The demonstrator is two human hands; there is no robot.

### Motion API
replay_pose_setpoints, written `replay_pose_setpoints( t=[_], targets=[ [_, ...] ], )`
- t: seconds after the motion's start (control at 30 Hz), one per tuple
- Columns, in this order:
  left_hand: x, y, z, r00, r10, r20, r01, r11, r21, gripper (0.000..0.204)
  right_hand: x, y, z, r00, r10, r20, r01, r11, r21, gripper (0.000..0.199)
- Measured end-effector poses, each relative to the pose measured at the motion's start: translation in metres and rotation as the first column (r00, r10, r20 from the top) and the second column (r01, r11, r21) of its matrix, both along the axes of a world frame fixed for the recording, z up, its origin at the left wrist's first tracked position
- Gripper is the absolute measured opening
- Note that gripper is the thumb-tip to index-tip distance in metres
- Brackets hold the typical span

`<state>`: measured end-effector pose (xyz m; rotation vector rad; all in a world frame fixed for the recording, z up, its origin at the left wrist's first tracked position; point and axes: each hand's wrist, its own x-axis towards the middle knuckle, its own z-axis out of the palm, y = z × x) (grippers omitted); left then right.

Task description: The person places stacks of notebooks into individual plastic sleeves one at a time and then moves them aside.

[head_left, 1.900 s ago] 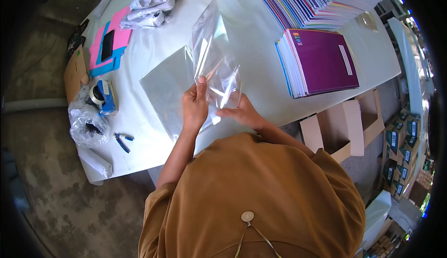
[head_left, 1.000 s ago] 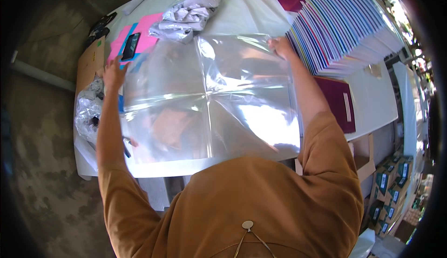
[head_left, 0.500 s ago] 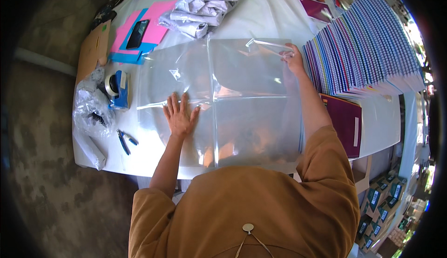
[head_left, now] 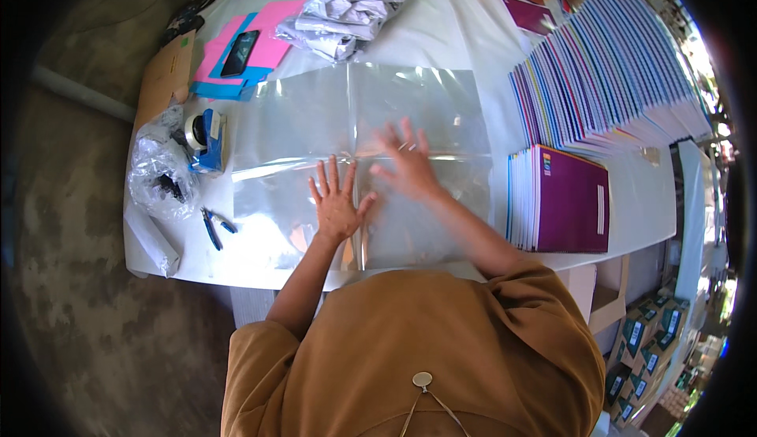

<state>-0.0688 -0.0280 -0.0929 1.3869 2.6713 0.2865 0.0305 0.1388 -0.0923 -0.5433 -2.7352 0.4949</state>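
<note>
A large clear plastic sheet (head_left: 426, 232) with crossing fold lines lies spread over the table in front of me. My left hand (head_left: 337, 207) rests on it near the middle, fingers apart and palm down. Just right of the centre crease is my right hand (head_left: 408, 163), slightly blurred, with spread fingers and a ring on one of them. Whether the right palm touches the sheet or hovers over it I cannot tell. Neither hand holds anything.
Spiral-bound notebooks (head_left: 607, 66) form a long row at right; a purple-covered stack (head_left: 576, 200) stands nearer. Leftward are a blue tape dispenser (head_left: 208, 141), pliers (head_left: 213, 228) and crumpled plastic (head_left: 158, 169). A phone (head_left: 240, 53) lies on pink and blue sheets (head_left: 272, 27). Bagged grey material (head_left: 347, 15) sits beyond.
My right hand has left the sheet's far right edge and moved inward to its middle. My left hand has shifted right. The sheet's right side now lies flatter, uncovering the purple stack.
</note>
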Motion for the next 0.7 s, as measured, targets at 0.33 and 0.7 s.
replay_pose_setpoints(
  t=[0.33, 0.7],
  targets=[
    [-0.002, -0.022, -0.015, 0.995, -0.102, 0.001, 0.102, 0.993, -0.066, 0.073, 0.057, -0.019, -0.037, 0.933, -0.214, 0.288, 0.211, 0.977, 0.044, 0.071],
    [-0.01, -0.052, -0.009, 0.998, -0.061, -0.03, 0.059, 0.996, -0.069, 0.074, 0.152, -0.055, -0.049, 0.81, -0.492, 0.319, 0.446, 0.87, 0.21, 0.061]
  ],
)
